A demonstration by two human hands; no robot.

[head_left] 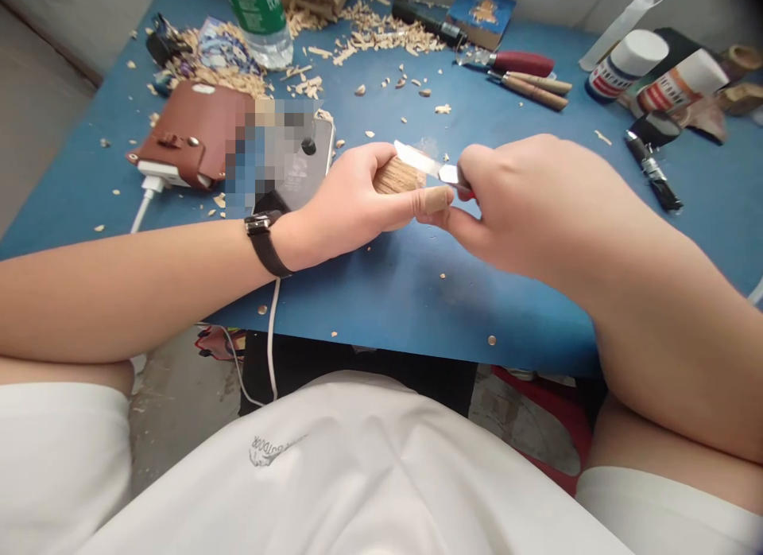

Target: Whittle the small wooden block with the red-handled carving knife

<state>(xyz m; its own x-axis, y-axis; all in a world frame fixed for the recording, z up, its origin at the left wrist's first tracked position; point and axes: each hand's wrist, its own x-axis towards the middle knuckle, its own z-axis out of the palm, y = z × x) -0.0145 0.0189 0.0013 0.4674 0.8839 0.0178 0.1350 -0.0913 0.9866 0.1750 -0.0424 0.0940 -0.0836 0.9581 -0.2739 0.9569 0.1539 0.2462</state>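
Note:
My left hand (351, 189) is wrapped round a small piece of wood (398, 176) with visible grain, just above the blue tabletop. A bandage covers the tip of my left thumb, which lies along the near side of the wood. In my right hand (524, 193) is a carving knife (420, 161), its handle mostly hidden by the closed fingers. The bright blade points left and lies over the upper edge of the wood. My two thumbs meet, or nearly so, below the blade.
A phone (304, 169) and a brown leather case (191, 133) with a white cable lie left. Behind stand a water bottle (259, 22) and scattered wood shavings (381, 30). A red-handled tool (521, 63), paint jars (629, 66) and a black strap-like item (656, 169) are right.

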